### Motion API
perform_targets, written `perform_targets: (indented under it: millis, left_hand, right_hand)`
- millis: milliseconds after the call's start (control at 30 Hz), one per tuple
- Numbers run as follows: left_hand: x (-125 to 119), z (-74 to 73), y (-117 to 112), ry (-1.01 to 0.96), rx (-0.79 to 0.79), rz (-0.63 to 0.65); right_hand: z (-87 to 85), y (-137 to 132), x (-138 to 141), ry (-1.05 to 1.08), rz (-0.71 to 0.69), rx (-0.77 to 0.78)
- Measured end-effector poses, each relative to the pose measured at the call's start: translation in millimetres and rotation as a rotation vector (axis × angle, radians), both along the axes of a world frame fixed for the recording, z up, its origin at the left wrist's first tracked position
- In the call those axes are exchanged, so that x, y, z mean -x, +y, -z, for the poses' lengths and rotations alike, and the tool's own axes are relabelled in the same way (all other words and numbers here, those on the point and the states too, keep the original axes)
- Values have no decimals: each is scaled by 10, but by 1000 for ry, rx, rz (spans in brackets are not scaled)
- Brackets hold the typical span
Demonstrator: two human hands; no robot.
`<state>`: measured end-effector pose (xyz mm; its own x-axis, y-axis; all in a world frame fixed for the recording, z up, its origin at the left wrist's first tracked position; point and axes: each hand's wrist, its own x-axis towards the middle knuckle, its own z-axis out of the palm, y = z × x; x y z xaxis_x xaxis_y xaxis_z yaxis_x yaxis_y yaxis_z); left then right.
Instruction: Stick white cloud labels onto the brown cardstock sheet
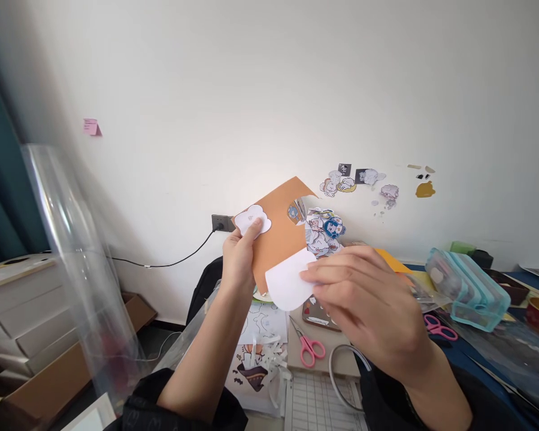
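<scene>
My left hand (pixel 238 257) is closed on a sheet of orange-brown paper (pixel 278 233) with a curved bite cut from its right side. Under the thumb, a small white cloud-shaped paper cutout (pixel 247 219) is pressed against that sheet. Between the thumb and fingers of my right hand (pixel 372 305) is a white paper piece (pixel 287 282) with a rounded lower edge, overlapping the sheet's lower corner. Behind the sheet, a heap of printed character cutouts (pixel 326 230) shows in part. Pink-handled scissors (pixel 312 350) lie below my hands, partly opened.
A bag with paper scraps (pixel 254 374) stands below, beside a gridded cutting board (pixel 321 401). To the right are a teal-edged clear case (pixel 476 293) and purple-handled scissors (pixel 440 328). Clear rolled film (pixel 72 239) stands at left near stacked white boxes (pixel 22 305). Stickers (pixel 368 176) cling to the wall.
</scene>
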<state>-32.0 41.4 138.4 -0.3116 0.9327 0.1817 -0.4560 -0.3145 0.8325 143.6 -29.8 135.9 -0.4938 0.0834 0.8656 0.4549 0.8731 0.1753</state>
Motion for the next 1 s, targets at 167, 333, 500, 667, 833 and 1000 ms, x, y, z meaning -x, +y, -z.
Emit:
perform_targets:
  millis: [167,333,500,667,833,1000]
  left_hand:
    - [69,23,95,-82,-93,-212]
    - [127,60,171,-122,-211,-406]
    - [-135,139,62,-71,-339,-410]
    - [-404,210,-87,-21,-387,-335]
    - [-465,245,-122,-37,-366,-346]
    - [-472,245,-147,-49,-361,-292]
  right_hand:
    - [21,-2,-13,490,-186,245]
    - [22,124,19,880,-296,741]
    - [57,317,95,965,-543,1129]
    - [86,363,91,1023,-556,1195]
    - [88,405,66,1011,-494,1237]
    - [72,407,43,908,-388,1219]
